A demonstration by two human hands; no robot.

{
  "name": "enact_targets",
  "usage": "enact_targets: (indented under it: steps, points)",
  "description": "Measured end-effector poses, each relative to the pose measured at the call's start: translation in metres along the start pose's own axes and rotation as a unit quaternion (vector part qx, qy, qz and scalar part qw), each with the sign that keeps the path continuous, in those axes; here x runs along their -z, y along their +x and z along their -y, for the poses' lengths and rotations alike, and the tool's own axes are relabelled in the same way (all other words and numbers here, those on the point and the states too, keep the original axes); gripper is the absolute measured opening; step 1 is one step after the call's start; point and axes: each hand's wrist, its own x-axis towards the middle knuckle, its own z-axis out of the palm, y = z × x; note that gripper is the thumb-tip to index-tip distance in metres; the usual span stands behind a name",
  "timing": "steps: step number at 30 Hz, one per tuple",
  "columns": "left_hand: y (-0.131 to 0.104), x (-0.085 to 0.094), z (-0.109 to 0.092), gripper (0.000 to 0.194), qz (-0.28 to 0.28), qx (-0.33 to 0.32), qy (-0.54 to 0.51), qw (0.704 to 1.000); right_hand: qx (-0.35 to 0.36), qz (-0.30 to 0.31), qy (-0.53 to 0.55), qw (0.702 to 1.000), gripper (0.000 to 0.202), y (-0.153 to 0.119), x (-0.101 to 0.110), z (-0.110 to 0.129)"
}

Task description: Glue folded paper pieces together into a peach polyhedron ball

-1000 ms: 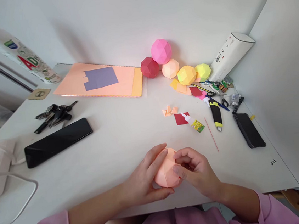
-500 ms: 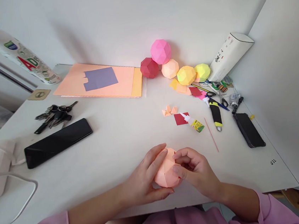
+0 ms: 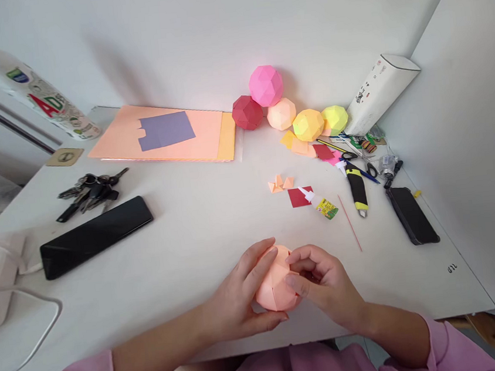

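A peach faceted paper ball (image 3: 276, 286) is held just above the table's front edge. My left hand (image 3: 241, 295) wraps round its left side, fingers over the top and thumb underneath. On the right side of the ball, my right hand (image 3: 326, 280) pinches the paper between thumb and fingers, beside a small dark opening. Beyond the ball lie small folded peach pieces (image 3: 281, 184), a red paper square (image 3: 298, 197) and a glue bottle (image 3: 324, 206) with a white nozzle. A thin pink stick (image 3: 350, 223) rests to their right.
Several coloured paper balls (image 3: 266, 86) stand by the wall, near scissors (image 3: 371, 169) and a cutter (image 3: 357, 190). Peach sheets (image 3: 114, 140), keys (image 3: 91, 193) and a black phone (image 3: 96, 237) are on the left. Another black phone (image 3: 413, 215) lies right. A tall bottle (image 3: 34, 90) stands back left.
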Motion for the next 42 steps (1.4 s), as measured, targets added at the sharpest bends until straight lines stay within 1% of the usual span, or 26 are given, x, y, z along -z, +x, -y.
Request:
enact_targets:
  steps: [4, 16, 23, 34, 42]
  points:
    - [0.0004, -0.0002, 0.0003, 0.094, -0.002, -0.008, 0.001, 1.0, 0.002, 0.002, 0.0, 1.0, 0.019, 0.0002, -0.0002, -0.0006]
    - [0.0003, -0.0004, 0.0003, 0.093, -0.003, -0.007, 0.005, 1.0, 0.003, 0.005, 0.008, 1.0, 0.019, -0.0003, 0.0, -0.0006]
    - [0.0009, 0.0007, -0.001, 0.097, 0.004, 0.001, 0.007, 1.0, -0.001, 0.004, 0.005, 1.0, 0.02, 0.0002, -0.0002, 0.0002]
    - [0.0006, 0.0002, -0.0004, 0.095, 0.002, -0.003, -0.003, 1.0, -0.003, 0.008, 0.014, 1.0, 0.02, 0.0004, -0.0001, -0.0003]
    - [0.0013, 0.0018, -0.001, 0.094, 0.01, -0.004, -0.006, 1.0, 0.0, -0.003, 0.008, 1.0, 0.017, -0.0002, 0.0001, -0.002]
